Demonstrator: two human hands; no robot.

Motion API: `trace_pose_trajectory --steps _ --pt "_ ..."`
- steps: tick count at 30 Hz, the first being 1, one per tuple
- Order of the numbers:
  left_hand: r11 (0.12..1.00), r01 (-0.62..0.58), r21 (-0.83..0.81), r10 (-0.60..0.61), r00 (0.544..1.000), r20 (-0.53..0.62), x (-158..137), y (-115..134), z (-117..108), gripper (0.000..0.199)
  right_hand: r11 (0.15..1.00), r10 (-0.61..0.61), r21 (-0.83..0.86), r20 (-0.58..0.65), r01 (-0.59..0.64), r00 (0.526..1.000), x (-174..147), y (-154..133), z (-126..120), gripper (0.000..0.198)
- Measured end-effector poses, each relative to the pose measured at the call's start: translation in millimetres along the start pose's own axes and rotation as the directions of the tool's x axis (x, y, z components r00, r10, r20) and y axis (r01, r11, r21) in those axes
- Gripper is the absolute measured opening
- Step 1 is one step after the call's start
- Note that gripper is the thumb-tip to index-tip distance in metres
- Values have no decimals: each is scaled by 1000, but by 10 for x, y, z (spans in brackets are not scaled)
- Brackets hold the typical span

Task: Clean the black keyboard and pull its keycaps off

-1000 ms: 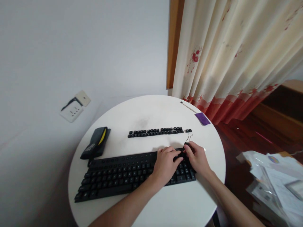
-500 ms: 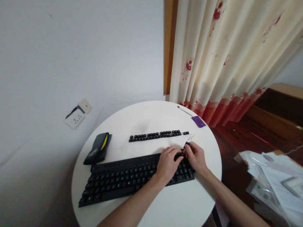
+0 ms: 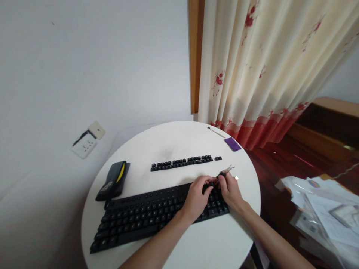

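Observation:
A black keyboard lies across the front of the round table, with both hands over its right end. My right hand is closed round a wire keycap puller, whose thin metal prongs stick out past the fingers, up and to the right. My left hand rests at the keyboard's upper right, thumb and fingers pinched on a small black keycap, close to the right fingertips. Behind the keyboard, loose black keycaps lie in two rows, with a short piece at their right.
On the white table a dark pouch with a yellow stripe lies at left. A thin brush and a purple cloth lie at the back right. Papers and plastic bags are off to the right, below a curtain.
The puller in my right hand has swung over, its prongs now leaning further right. My left hand stays close to the same spot on the keyboard. The whole view has shifted slightly.

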State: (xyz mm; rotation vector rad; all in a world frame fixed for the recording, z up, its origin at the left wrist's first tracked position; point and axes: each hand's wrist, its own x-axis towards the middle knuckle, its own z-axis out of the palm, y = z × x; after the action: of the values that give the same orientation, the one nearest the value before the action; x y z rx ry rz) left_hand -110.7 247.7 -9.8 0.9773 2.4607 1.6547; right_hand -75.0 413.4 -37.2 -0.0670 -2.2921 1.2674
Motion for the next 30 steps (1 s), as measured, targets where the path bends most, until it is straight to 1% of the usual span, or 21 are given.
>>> trace_pose_trajectory --steps 2,5,8,11,14,17,20,22,24,25,27,28,30 --pt "996 -70 48 68 997 39 -16 4 -5 21 1000 -1 6 13 1 1000 3 -18 5 23" --pt "974 -165 157 156 985 68 -34 17 8 26 1000 -7 -4 38 7 999 3 -47 19 22" --pt "939 -199 280 183 980 84 -45 25 43 26 999 -28 -15 75 30 997 -1 -81 22 19" --pt "927 -204 314 180 978 106 -56 18 76 23 999 -31 -8 82 32 996 2 -132 4 20" --pt "915 -240 324 209 970 127 -61 18 69 26 998 47 27 55 -48 997 -4 -188 -13 23" --pt "883 -285 372 234 956 178 -51 69 14 25 986 142 85 37 -145 989 -42 -225 -17 28" --pt "877 -277 392 192 951 243 -26 192 -50 22 966 212 146 25 -213 977 -98 -248 -25 31" --pt "895 -263 360 166 946 279 4 293 -79 20 943 268 204 7 -263 964 -123 -260 -48 32" --pt "923 -241 302 149 943 297 64 380 -90 19 894 346 303 -5 -328 938 -130 -269 -93 34" --pt "937 -221 270 140 947 289 113 409 -88 19 860 384 366 -6 -355 923 -129 -268 -123 35" --pt "959 -169 228 114 965 238 261 421 -64 17 792 435 479 -12 -377 900 -123 -249 -194 36" --pt "965 -141 223 97 976 197 359 402 -38 16 771 449 516 -28 -372 893 -123 -228 -230 36" --pt "958 -100 267 69 990 124 592 320 49 12 763 460 546 -80 -347 884 -133 -167 -288 36"
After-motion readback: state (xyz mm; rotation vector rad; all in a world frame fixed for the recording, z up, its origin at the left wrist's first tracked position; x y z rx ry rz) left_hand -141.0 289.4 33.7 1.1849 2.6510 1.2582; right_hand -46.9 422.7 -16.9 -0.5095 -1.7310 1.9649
